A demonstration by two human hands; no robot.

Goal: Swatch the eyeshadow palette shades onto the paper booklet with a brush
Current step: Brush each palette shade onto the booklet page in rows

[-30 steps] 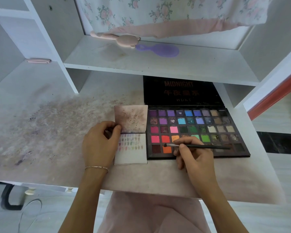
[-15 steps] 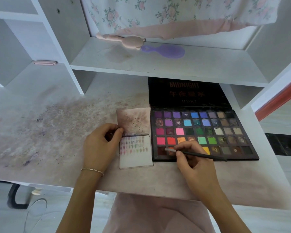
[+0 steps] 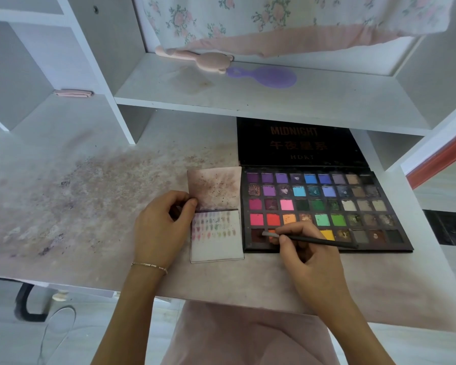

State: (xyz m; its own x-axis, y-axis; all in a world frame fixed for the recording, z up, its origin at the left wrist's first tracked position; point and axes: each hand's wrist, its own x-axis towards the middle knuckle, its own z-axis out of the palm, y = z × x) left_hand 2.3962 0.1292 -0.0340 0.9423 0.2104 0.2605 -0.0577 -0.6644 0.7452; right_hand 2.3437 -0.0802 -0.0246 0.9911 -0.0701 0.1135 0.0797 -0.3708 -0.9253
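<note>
Our right hand (image 3: 307, 255) grips the brush (image 3: 311, 239), tip in the eyeshadow palette's (image 3: 324, 209) dark bottom-left pan. At 9 o'clock, our left hand (image 3: 162, 227) pinches the paper booklet (image 3: 216, 233) on the bench (image 3: 77, 206).

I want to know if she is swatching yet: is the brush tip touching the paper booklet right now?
No, the brush tip sits over the palette's dark bottom-left pan, clear of the booklet.
</note>
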